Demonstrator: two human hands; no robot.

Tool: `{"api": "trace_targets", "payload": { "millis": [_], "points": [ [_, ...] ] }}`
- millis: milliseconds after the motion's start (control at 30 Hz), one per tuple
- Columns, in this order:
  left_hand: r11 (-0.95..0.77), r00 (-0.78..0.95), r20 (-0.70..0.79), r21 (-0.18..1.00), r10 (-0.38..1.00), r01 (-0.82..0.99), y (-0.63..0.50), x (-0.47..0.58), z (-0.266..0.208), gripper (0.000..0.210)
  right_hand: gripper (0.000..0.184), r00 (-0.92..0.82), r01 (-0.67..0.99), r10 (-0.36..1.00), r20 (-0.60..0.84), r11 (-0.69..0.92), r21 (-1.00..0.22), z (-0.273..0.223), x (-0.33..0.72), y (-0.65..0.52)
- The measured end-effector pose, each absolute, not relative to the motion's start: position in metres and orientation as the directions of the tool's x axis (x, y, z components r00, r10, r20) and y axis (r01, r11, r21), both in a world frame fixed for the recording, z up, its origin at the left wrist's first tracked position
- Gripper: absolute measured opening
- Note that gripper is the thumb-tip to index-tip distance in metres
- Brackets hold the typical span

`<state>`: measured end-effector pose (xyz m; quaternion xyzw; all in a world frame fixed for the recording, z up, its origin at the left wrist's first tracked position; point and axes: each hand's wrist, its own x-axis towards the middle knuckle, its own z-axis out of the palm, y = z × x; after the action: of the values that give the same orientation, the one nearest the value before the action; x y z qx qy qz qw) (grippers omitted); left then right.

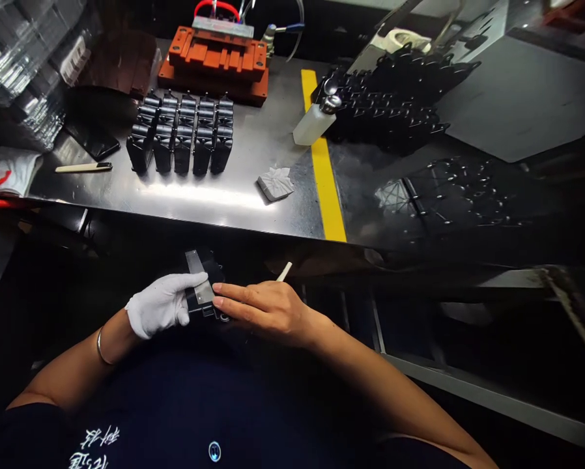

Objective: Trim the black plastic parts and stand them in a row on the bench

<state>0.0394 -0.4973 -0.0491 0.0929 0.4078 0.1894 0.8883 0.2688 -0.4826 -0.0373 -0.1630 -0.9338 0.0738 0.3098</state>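
My left hand (163, 303), in a white glove, grips a black plastic part (193, 301) in front of my body. Its thumb presses on a flat grey, see-through-looking strip (195, 264) that lies across the part. My bare right hand (273, 309) has two fingers stretched out, their tips touching the part by the strip's edge. A thin pale stick (285, 271) juts out behind that hand and appears tucked in it; its other end is hidden. The far side of the part blends into the dark background.
On the metal table, rows of black parts (180, 133) stand before an orange fixture (214, 58). Nearby are a capped pen (83, 167), a folded white wipe (275, 184), a pump bottle (314, 124) and yellow tape (326, 182). More black parts (385, 104) are piled right.
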Motion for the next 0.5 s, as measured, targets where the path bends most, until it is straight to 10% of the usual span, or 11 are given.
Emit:
{"api": "trace_targets", "payload": {
  "millis": [167, 267, 500],
  "points": [
    [0.354, 0.28, -0.354, 0.934, 0.892, 0.053, -0.504, 0.04, -0.039, 0.029, 0.049, -0.48, 0.401, 0.619, 0.622, 0.785, -0.471, -0.046, 0.259, -0.482],
    [0.102, 0.105, -0.139, 0.948, 0.985, 0.3, -0.507, 0.044, -0.04, 0.019, 0.045, -0.379, 0.389, 0.724, 0.577, 0.69, -0.611, -0.052, 0.251, -0.486],
    [0.37, 0.099, -0.395, 0.907, 0.913, 0.199, -0.501, 0.042, -0.045, 0.041, 0.015, -0.422, 0.276, 0.85, 0.316, 0.452, -0.848, -0.051, 0.255, -0.49]
  ]
}}
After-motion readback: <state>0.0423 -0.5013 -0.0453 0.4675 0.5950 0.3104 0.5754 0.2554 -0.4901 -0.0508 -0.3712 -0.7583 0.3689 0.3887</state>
